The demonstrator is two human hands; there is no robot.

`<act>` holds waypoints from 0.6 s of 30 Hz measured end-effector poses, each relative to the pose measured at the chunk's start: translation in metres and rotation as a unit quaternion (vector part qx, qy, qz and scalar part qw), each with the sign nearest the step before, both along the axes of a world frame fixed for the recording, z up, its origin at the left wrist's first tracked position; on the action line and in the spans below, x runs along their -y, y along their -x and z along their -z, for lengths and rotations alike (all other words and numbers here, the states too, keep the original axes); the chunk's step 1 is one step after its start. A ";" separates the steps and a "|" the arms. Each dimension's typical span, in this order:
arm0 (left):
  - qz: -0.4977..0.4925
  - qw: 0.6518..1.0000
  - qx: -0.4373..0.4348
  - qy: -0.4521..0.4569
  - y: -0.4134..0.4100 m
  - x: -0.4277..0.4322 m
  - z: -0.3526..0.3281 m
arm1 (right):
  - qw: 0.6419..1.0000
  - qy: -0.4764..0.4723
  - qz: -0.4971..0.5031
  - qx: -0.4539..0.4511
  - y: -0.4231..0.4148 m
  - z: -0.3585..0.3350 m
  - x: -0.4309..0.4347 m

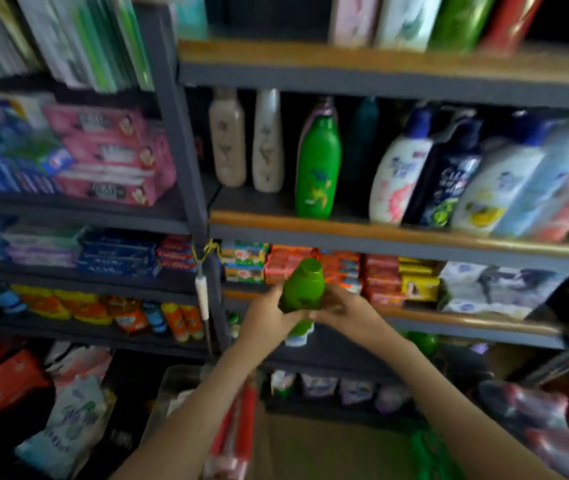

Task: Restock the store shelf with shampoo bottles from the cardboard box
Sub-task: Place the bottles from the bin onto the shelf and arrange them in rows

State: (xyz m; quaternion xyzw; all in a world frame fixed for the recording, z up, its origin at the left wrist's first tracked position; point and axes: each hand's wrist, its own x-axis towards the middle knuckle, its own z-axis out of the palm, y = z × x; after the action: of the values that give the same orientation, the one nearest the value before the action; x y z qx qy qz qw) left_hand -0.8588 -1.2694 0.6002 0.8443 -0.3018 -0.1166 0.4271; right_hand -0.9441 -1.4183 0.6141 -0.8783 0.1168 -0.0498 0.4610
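From the head view, the person stands in front of the store shelf (380, 233). Both hands are raised and closed around one green shampoo bottle (303, 285). The left hand (265, 318) curls round its lower left side and the right hand (342, 311) cups its lower right, so the cap end pokes up free. The bottle hangs in the air in front of the soap packs (293, 265), one level below the row of shampoo. The cardboard box (328, 448) sits low between the forearms, with what looks like more green stock (426, 455) at its right edge; the blur makes that hard to confirm.

I would worry first about the grip. Both hands hold low on a smooth bottle, so the top could tip away as it rises.

The second risk is the shelf lip. The bottle must pass up and over that wooden edge, and a clipped base could jolt it loose, probably onto the soap or back into the box.

The third risk is the row itself. The matching green bottle on the shelf (317, 168) stands close to two pale slim bottles (246, 140), and the white and dark bottles (425, 168) to the right lean together. A nudge while sliding the new one in beside them could topple several.
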 end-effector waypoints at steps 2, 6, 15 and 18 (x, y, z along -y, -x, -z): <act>0.002 0.999 0.027 0.043 0.005 0.022 -0.034 | 0.999 -0.025 0.002 0.031 0.003 -0.025 0.016; 0.005 0.993 0.107 0.047 0.007 0.050 -0.091 | 0.994 -0.039 0.007 0.099 0.007 -0.071 0.045; 0.071 0.978 0.135 0.145 -0.027 0.088 -0.176 | 0.983 -0.008 0.030 0.183 -0.025 -0.146 0.075; 0.077 0.967 0.156 0.188 -0.044 0.089 -0.195 | 0.976 -0.001 0.031 0.217 -0.042 -0.167 0.077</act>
State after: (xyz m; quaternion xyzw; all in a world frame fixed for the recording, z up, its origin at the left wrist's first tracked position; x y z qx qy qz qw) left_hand -0.8149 -1.3588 0.7953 0.7311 -0.4453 0.0430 0.5152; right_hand -0.9020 -1.4953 0.7807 -0.8419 0.0412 -0.2535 0.4747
